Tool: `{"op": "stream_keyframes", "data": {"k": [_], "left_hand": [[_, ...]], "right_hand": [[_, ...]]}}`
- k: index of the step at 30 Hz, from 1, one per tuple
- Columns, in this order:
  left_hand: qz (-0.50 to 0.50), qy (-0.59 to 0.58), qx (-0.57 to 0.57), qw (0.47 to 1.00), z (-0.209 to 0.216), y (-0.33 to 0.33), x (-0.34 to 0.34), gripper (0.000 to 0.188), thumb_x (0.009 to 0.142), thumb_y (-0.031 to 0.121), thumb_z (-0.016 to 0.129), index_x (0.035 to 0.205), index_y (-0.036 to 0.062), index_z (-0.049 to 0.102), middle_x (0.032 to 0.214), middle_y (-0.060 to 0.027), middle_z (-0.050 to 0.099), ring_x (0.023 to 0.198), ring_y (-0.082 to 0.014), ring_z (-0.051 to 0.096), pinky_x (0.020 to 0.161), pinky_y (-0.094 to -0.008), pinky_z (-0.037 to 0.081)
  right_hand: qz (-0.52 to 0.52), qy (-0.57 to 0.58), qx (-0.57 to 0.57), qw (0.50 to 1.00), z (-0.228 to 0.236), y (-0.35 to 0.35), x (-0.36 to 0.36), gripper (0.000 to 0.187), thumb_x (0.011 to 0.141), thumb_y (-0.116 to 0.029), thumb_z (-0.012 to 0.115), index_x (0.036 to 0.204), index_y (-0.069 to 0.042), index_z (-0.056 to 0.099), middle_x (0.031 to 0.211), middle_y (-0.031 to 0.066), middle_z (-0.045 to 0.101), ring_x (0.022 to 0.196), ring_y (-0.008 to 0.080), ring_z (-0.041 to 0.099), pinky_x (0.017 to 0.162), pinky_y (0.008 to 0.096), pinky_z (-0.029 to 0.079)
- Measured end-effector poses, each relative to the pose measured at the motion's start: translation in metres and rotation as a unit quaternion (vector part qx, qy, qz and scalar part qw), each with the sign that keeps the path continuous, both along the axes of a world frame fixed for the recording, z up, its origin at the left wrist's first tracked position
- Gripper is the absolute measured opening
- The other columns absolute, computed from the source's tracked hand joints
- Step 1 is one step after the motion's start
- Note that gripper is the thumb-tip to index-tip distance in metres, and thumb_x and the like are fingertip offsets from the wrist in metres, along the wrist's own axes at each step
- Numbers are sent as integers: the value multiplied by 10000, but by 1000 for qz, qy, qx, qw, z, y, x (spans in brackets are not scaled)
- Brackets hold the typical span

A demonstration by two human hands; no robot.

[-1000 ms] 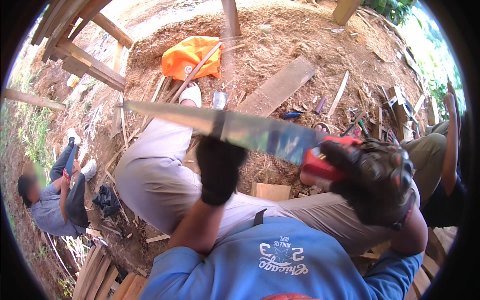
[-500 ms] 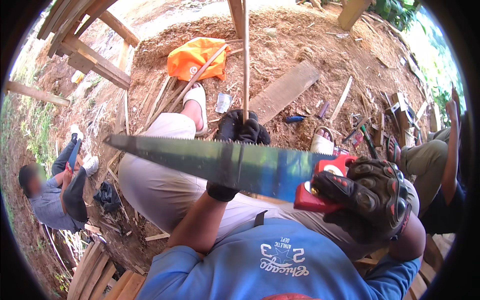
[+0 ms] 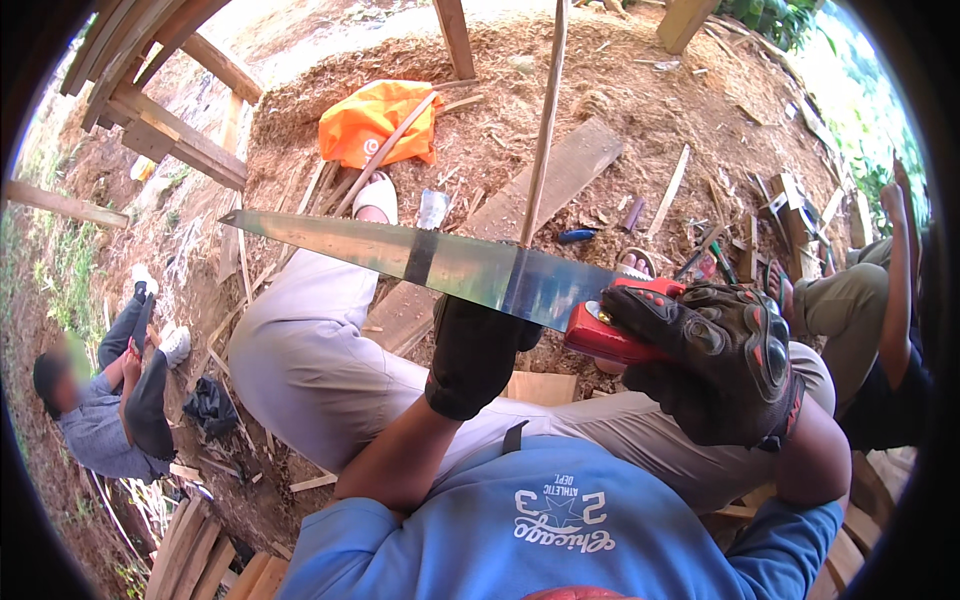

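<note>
My right hand (image 3: 715, 360), in a black padded glove, grips the red handle (image 3: 615, 325) of a hand saw. Its long metal blade (image 3: 400, 255) points left, teeth along the upper edge, and crosses above my left hand. My black-gloved left hand (image 3: 480, 350) is closed around the lower part of a thin wooden stick (image 3: 547, 130), which rises away from me and leans slightly right. The blade hides most of the left fingers and the stick's lower end, so I cannot tell whether blade and stick touch.
A wide plank (image 3: 575, 165) lies on sawdust-covered ground beyond the saw, near an orange bag (image 3: 380, 125). Wooden posts (image 3: 455, 40) stand ahead. Loose tools and offcuts lie to the right. One person (image 3: 105, 400) sits at left, another (image 3: 870, 300) at right.
The saw's handle end has moved slightly left and up, over the stick. My left hand has come nearer to me, beneath the blade. The stick's top has swung right.
</note>
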State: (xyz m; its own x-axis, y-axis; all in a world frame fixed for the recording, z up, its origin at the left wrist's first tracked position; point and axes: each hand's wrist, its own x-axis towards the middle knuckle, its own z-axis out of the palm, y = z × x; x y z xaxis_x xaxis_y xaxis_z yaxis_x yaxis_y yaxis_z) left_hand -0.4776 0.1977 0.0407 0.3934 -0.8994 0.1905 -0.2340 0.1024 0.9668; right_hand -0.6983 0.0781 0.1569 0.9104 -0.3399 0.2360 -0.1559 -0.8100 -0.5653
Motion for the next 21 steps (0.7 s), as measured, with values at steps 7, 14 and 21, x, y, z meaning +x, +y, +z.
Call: {"op": "stream_keyframes", "data": {"k": [7,14,21], "left_hand": [[7,-76,11,997,-7,4,1,235,1099,275,649,1042,50,683,796,-1,654,696,-85,612,605,-288,485],[24,243,30,969,-6,3,-12,256,1070,288,704,1096,34,675,919,-23,706,819,-121,679,680,-298,541],[140,226,-96,959,-56,-1,86,164,1117,242,629,1071,93,676,791,-17,654,651,-113,616,555,-255,448]], "right_hand": [[2,22,53,998,-1,-2,-1,584,908,-171,830,1454,-82,642,1081,151,771,928,354,756,815,461,593],[-34,51,51,997,4,2,0,585,875,-166,843,1433,-132,672,1023,128,785,862,350,757,817,455,603],[-95,63,-115,987,8,-9,-18,562,858,-151,839,1407,-163,717,1007,105,793,799,282,748,779,410,594]]}}
